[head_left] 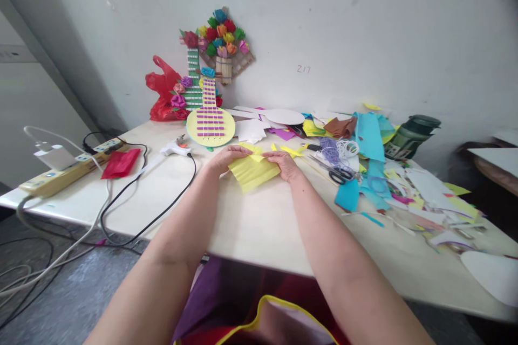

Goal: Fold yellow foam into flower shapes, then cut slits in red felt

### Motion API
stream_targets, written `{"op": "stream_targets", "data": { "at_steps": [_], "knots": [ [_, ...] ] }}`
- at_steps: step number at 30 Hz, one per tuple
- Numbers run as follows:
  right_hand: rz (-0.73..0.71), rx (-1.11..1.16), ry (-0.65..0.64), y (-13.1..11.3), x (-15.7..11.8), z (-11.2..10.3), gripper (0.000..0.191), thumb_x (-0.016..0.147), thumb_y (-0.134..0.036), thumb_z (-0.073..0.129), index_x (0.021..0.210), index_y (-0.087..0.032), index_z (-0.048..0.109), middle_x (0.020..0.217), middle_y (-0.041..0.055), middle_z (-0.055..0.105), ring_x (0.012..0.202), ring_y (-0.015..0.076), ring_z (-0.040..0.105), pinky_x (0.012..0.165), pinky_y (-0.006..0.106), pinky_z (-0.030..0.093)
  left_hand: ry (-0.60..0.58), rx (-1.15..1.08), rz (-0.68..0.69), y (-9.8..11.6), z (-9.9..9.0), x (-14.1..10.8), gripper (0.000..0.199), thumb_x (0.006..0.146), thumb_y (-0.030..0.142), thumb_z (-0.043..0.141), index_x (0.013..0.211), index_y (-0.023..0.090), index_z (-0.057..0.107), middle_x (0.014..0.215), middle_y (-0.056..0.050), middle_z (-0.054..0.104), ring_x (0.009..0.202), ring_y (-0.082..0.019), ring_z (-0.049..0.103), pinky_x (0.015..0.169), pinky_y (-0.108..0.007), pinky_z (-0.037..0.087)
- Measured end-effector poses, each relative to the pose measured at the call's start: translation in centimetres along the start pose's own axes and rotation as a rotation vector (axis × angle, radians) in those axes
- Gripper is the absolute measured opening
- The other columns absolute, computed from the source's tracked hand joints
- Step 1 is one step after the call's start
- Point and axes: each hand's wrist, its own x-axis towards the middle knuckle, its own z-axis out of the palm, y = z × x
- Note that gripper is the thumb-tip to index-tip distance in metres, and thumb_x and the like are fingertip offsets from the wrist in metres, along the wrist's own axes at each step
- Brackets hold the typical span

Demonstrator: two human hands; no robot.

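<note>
A thin sheet of yellow crepe paper [253, 172] is stretched between my two hands, just above the table. My left hand [230, 158] pinches its upper left edge, and my right hand [282, 165] pinches the upper right. Along the top the paper looks folded or doubled over. Small yellow paper strips [292, 151] lie just beyond my right fingers. Behind my hands a paper lute-shaped craft [211, 126] leans upright, pale yellow with purple bars and white strings.
A white glue gun [176, 149] with a black cord lies left, near red paper [120, 164] and a power strip [67, 171]. Scissors [340, 174], purple yarn [329, 151], blue paper [369, 135] and scraps crowd the right side. A dark green bottle [413, 137] stands behind them.
</note>
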Motion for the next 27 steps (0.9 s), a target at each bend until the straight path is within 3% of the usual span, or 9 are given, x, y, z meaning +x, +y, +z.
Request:
{"op": "stream_targets", "data": {
  "at_steps": [7,11,17,27],
  "knots": [
    [-0.08,-0.057,-0.01,-0.1,0.0,0.1,0.017,0.058,-0.024,0.059,0.066,-0.018,0.072,0.065,0.0016,0.068,0.064,0.0164,0.059,0.065,0.03,0.043,-0.002,-0.009,0.0,0.2,0.2,-0.2,0.027,0.054,0.027,0.072,0.076,0.013,0.066,0.069,-0.004,0.065,0.06,-0.016,0.06,0.059,-0.028,0.044],
    [-0.159,-0.143,0.034,-0.2,0.1,0.4,0.016,0.058,-0.031,0.067,0.066,-0.018,0.071,0.07,0.0016,0.068,0.07,0.0165,0.059,0.073,0.032,0.043,0.0,0.006,0.02,0.1,0.1,0.1,0.025,0.056,0.027,0.07,0.076,0.013,0.066,0.07,-0.005,0.065,0.06,-0.015,0.06,0.058,-0.027,0.043],
    [-0.149,-0.205,0.076,0.1,0.3,0.8,0.024,0.049,-0.027,0.075,0.071,-0.017,0.07,0.06,-0.0011,0.065,0.059,0.0121,0.057,0.069,0.03,0.044,0.021,0.009,0.03,-0.1,0.0,0.5,0.022,0.057,0.024,0.065,0.076,0.014,0.065,0.068,-0.004,0.064,0.059,-0.015,0.058,0.057,-0.027,0.043],
    [-0.162,-0.274,0.07,0.2,0.2,1.1,0.032,0.051,-0.028,0.073,0.081,-0.017,0.07,0.066,0.0006,0.067,0.064,0.0145,0.06,0.069,0.031,0.047,0.024,0.135,0.042,-0.4,-0.2,0.6,0.03,0.057,0.035,0.073,0.076,0.014,0.062,0.065,-0.002,0.063,0.054,-0.012,0.056,0.052,-0.024,0.041]
  ]
}}
